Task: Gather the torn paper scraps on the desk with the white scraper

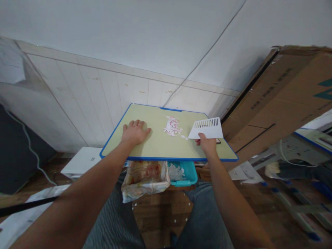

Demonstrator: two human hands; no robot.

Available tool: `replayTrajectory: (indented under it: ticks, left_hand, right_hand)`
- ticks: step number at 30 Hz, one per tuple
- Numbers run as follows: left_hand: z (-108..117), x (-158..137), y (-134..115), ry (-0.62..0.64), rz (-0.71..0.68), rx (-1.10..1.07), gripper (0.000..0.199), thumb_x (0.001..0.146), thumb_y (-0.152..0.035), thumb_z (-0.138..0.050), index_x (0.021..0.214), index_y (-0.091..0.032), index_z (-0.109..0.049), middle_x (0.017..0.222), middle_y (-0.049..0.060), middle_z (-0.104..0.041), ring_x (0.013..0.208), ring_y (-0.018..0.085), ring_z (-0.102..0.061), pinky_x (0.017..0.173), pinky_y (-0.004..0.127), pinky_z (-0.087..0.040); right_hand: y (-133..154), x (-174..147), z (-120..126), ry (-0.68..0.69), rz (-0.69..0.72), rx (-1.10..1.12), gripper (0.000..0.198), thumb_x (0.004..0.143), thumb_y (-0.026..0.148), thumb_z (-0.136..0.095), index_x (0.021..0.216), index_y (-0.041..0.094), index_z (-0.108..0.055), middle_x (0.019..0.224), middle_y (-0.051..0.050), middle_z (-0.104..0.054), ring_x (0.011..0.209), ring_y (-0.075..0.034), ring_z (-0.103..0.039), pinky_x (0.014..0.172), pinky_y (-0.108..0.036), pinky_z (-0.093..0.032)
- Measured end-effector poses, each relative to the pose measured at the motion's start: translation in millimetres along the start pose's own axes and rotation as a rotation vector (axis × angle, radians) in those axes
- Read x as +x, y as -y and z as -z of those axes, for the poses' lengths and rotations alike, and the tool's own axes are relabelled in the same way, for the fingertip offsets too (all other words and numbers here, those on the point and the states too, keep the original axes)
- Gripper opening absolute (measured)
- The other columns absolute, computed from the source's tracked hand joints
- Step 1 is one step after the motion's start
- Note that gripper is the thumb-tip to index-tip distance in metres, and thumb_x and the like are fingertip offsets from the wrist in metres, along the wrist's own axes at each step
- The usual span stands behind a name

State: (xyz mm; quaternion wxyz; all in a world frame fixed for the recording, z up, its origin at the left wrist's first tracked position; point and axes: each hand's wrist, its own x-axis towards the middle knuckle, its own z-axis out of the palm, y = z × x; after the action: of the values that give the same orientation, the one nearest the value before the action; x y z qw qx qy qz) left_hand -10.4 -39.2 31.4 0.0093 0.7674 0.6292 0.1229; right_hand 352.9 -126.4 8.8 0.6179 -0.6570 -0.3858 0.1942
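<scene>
My left hand lies flat on the left part of a pale yellow board with a blue rim, fingers spread, holding nothing. Between thumb and fingers, my right hand grips a white slotted card, raised at a tilt above the board's right side. A row of dark slots runs along the card's far edge. Between my hands sits a loose heap of small pinkish-white paper scraps, with a few white bits trailing toward the card. Part of a dark-edged flat item shows beneath the card; the rest is hidden.
Below the board's near edge are a plastic-lined bin and a teal basket holding whitish pieces. A large cardboard box stands close on the right. A white box sits at left. White panelling rises behind the board.
</scene>
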Motion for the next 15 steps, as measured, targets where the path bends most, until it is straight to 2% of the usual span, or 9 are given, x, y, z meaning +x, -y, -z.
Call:
replayTrajectory:
  ticks: [4, 8, 15]
  left_hand:
    - [0.8, 0.1, -1.3, 0.011, 0.009, -0.005, 0.082, 0.117, -0.065, -0.036, 0.179, -0.017, -0.06, 0.192, 0.019, -0.051, 0.177, 0.042, -0.042, 0.142, 0.069, -0.036]
    - [0.5, 0.7, -1.3, 0.019, 0.009, -0.006, 0.083, 0.117, -0.065, -0.035, 0.179, -0.016, -0.059, 0.193, 0.02, -0.05, 0.177, 0.044, -0.042, 0.141, 0.07, -0.035]
    - [-0.3, 1.2, 0.0, 0.008, 0.006, -0.008, 0.081, 0.116, -0.066, -0.035, 0.178, -0.021, -0.061, 0.192, 0.019, -0.052, 0.175, 0.043, -0.044, 0.14, 0.069, -0.036]
  right_hand:
    - [-1.9, -10.7, 12.4, 0.036, -0.007, 0.029, 0.025, 0.079, 0.049, -0.081, 0.08, 0.027, -0.069, 0.053, 0.0, -0.068, 0.043, -0.022, -0.06, 0.046, -0.034, -0.053]
    - [0.2, -18.6, 14.4, 0.076, -0.017, 0.09, 0.03, 0.074, 0.052, -0.083, 0.083, 0.028, -0.069, 0.053, 0.0, -0.068, 0.043, -0.023, -0.06, 0.044, -0.034, -0.053]
    - [2.6, -31.4, 19.6, 0.19, -0.005, 0.054, 0.032, 0.076, 0.053, -0.084, 0.07, 0.029, -0.063, 0.054, -0.003, -0.068, 0.047, -0.021, -0.06, 0.049, -0.035, -0.056]
